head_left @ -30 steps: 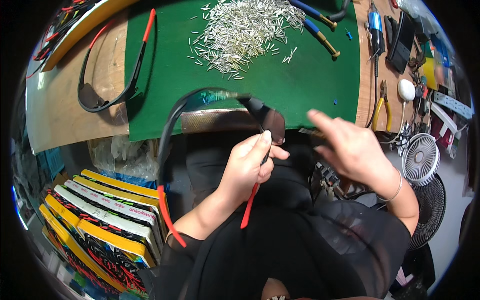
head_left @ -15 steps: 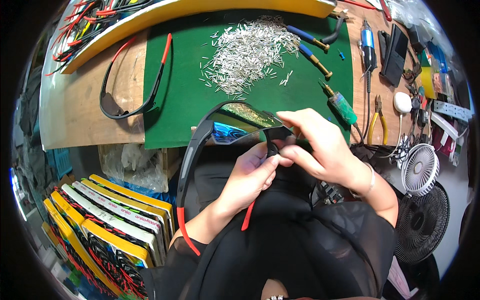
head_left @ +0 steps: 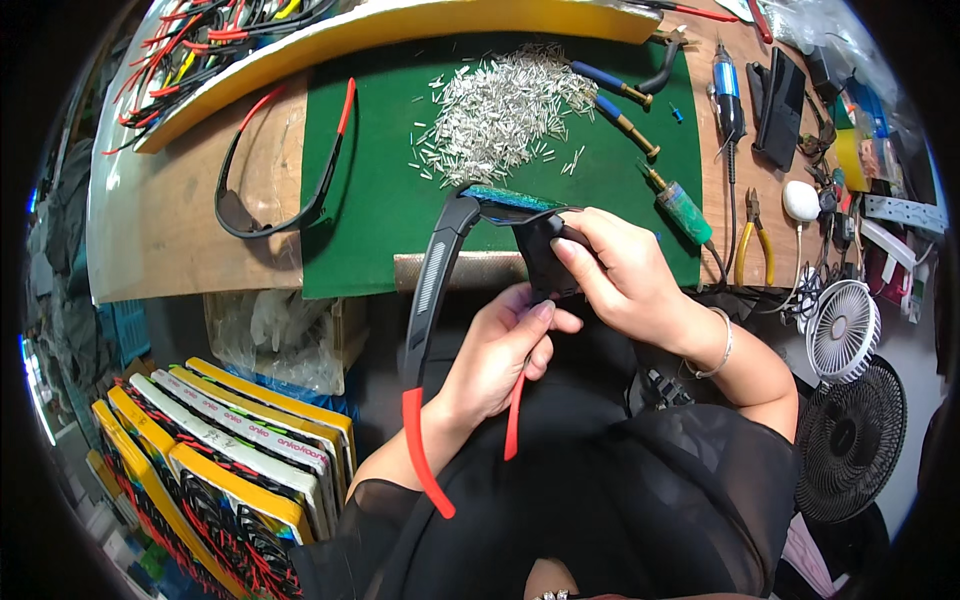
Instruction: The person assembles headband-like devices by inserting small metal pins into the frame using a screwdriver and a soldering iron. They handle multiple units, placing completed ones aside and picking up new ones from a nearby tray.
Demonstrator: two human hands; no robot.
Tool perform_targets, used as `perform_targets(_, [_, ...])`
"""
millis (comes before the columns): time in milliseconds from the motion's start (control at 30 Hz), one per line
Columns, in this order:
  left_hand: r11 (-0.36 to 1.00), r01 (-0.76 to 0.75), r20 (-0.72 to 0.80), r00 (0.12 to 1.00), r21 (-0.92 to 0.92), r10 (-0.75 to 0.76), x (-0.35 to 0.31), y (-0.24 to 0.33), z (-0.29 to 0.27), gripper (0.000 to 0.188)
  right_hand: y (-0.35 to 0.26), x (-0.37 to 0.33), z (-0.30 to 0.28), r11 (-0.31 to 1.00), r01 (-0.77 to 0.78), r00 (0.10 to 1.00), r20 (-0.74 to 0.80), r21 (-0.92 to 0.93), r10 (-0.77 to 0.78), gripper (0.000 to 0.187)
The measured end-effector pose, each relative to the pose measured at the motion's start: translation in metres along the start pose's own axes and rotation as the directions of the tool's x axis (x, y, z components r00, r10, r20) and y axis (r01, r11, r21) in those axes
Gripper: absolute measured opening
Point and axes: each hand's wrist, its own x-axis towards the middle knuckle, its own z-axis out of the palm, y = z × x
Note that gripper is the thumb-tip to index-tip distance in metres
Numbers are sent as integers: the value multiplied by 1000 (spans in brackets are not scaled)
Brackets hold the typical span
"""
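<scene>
Between my hands, just in front of the bench edge, is a pair of black sunglasses point(head_left: 432, 280) with red temple tips and a blue-green mirrored lens, seen nearly edge-on. My right hand point(head_left: 625, 265) pinches the lens-and-hinge end of the frame between thumb and fingers. Lower down, my left hand point(head_left: 505, 350) is closed around the other temple, whose red tip pokes out below the fingers. The joint between that temple and the frame is partly hidden. Another pair of sunglasses point(head_left: 237, 212) lies at the left, across the wood and the green mat point(head_left: 380, 210).
A heap of small silvery pins point(head_left: 500, 115) covers the mat's far middle. To its right lie blue-handled tools point(head_left: 628, 125), a green corded tool point(head_left: 682, 208), a blue corded tool point(head_left: 730, 90) and yellow-handled cutters point(head_left: 757, 235). Foam-edged trays point(head_left: 250, 490) stand lower left; a white fan point(head_left: 843, 330) stands right.
The sunglasses have turned so the lens faces away and appears thinner; the free temple has swung right. My right hand has closed in tighter on the frame.
</scene>
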Motion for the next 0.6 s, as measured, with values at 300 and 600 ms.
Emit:
perform_targets(300, [983,112,-34,992,-143,-118,18,-22,-14,24,18,4,-5,997,-45,996,78,-62,49,16])
perform_targets(600, [894,259,145,965,-367,-220,28,-17,-30,27,69,60,-62,597,-49,995,-89,-801,-36,25])
